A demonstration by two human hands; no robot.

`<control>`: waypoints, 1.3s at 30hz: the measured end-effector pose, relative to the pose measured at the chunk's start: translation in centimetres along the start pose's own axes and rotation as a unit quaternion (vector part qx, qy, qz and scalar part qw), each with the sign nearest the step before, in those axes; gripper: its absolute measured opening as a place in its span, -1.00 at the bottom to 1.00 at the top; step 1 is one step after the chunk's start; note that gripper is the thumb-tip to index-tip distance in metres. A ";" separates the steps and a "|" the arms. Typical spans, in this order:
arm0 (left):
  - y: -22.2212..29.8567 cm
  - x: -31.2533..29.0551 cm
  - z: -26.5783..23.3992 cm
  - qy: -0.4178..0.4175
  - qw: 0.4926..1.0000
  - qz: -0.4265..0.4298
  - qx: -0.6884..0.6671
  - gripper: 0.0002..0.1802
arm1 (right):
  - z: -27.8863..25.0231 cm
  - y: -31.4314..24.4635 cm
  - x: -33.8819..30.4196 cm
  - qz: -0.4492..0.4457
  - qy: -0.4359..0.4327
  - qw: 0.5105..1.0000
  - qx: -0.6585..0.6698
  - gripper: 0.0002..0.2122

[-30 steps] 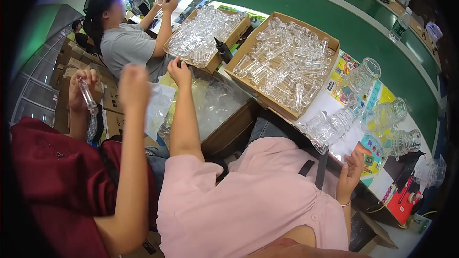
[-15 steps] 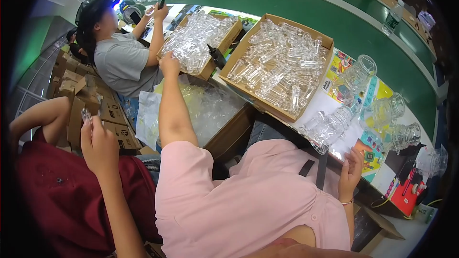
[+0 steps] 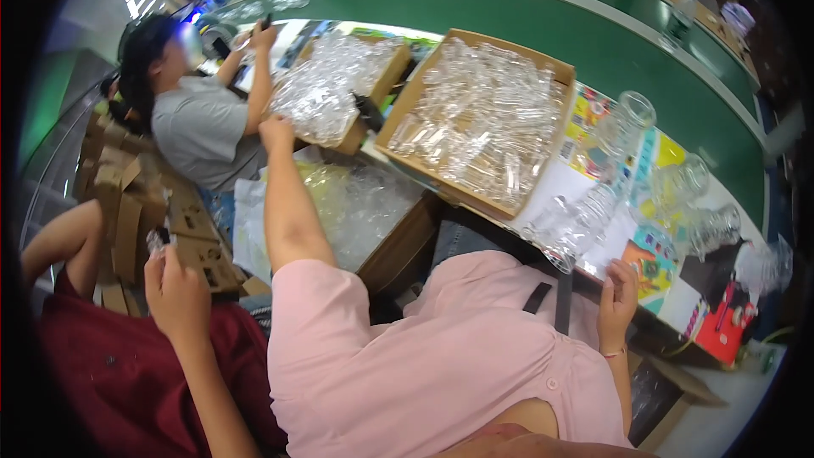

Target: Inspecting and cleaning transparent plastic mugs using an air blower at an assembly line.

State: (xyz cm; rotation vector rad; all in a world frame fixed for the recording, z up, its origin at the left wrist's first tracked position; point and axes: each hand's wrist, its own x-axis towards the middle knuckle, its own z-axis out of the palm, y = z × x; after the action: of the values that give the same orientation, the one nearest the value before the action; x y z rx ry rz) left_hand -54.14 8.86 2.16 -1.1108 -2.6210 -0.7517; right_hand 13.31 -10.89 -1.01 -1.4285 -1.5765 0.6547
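My left arm reaches forward to the left cardboard box (image 3: 374, 108), which is heaped with clear glass-like pieces. At that box's near left corner my left hand (image 3: 276, 132) is closed, its fingers curled; what they grip is hidden. My right hand (image 3: 617, 295) hovers by the table's near edge, fingers loosely bent and apart, with nothing in it. Closest to it are a clear ribbed vessel (image 3: 570, 233) lying on its side and a printed colourful sheet (image 3: 642, 265). A second cardboard box (image 3: 564, 76) of clear tube-shaped pieces sits between my hands.
A black bottle (image 3: 367, 110) with a pointed tip stands between the boxes. More clear vessels (image 3: 626, 125) stand at the right. A carton lined with plastic bags (image 3: 365, 212) is below. Co-workers sit leftward: a maroon-shirted one's hand (image 3: 178, 293) holds a small clear piece; another wears grey (image 3: 199, 127).
The view has shifted slightly, so the boxes and my left hand appear further left. My left hand stays at the same box corner. My right hand has barely moved.
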 end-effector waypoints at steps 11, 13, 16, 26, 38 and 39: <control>-7.2 -2.2 -0.2 0.529 0.773 -0.013 -0.351 -0.58 | -1.3 -0.1 0.1 -0.036 0.104 0.992 0.066 -0.80; -3.4 -9.4 -0.9 0.444 0.781 -0.017 -0.439 -0.66 | -3.7 -0.3 0.6 -0.081 0.177 0.981 -0.027 -0.77; 5.7 -18.0 -4.7 0.251 0.750 -0.024 -0.612 -0.84 | -6.1 0.0 2.2 -0.142 0.302 0.943 -0.023 -0.70; 22.0 -38.8 -11.2 -0.349 0.618 0.258 -0.655 -0.67 | -14.5 9.6 7.8 0.056 0.419 0.904 -0.064 -0.39; 29.8 -40.1 -13.7 -0.625 0.375 0.123 -0.673 -0.63 | -14.6 4.2 7.7 -0.001 0.487 0.870 0.072 -0.64; 29.7 -40.1 -13.5 -0.625 0.378 0.122 -0.673 -0.63 | -13.6 0.2 7.4 -0.040 0.464 0.844 0.265 -0.62</control>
State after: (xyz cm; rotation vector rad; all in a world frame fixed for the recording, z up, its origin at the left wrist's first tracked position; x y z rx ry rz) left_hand -5.07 -5.39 10.23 -3.3748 -1.2775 -3.1670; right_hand 25.59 -6.04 7.16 -0.9872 -0.6034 0.2252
